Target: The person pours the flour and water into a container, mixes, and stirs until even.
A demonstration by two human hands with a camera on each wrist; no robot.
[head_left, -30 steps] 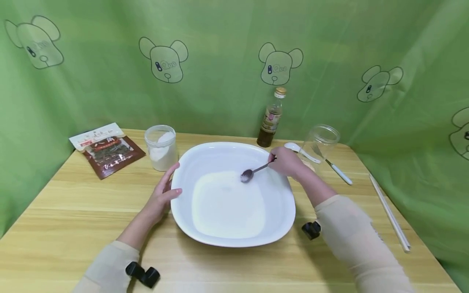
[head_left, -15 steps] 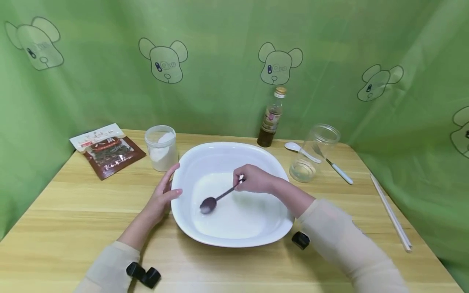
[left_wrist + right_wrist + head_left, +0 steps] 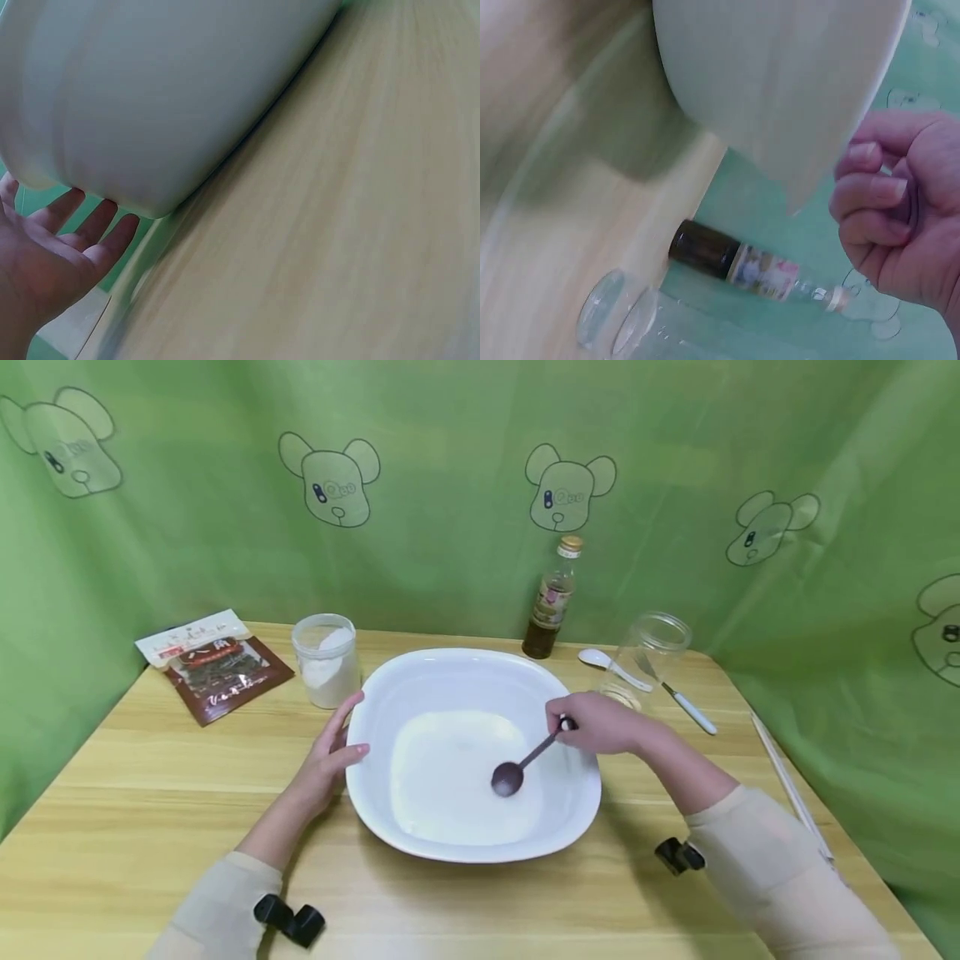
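Observation:
A large white basin (image 3: 474,660) with a pale white layer across its bottom stands mid-table. My right hand (image 3: 596,723) grips the handle of a dark brown spoon (image 3: 507,779) above the basin's right half; its bowl holds some white stuff. In the right wrist view, the fingers of that hand (image 3: 900,195) are curled, and the basin's wall hides the spoon's bowl. My left hand (image 3: 322,764) steadies the basin's left side, thumb at the rim. Its fingers (image 3: 101,223) are spread against the outer wall in the left wrist view.
Behind the basin are a jar of white powder (image 3: 327,672), a brown packet (image 3: 225,675) and a dark-liquid bottle (image 3: 547,610). A clear glass jar (image 3: 648,647), white spoon (image 3: 596,657), blue-handled knife (image 3: 693,712) and white sticks (image 3: 783,772) lie or stand right.
My right hand with the spoon swept left and forward across the basin, then back to the right. My left hand has stayed at the basin's side.

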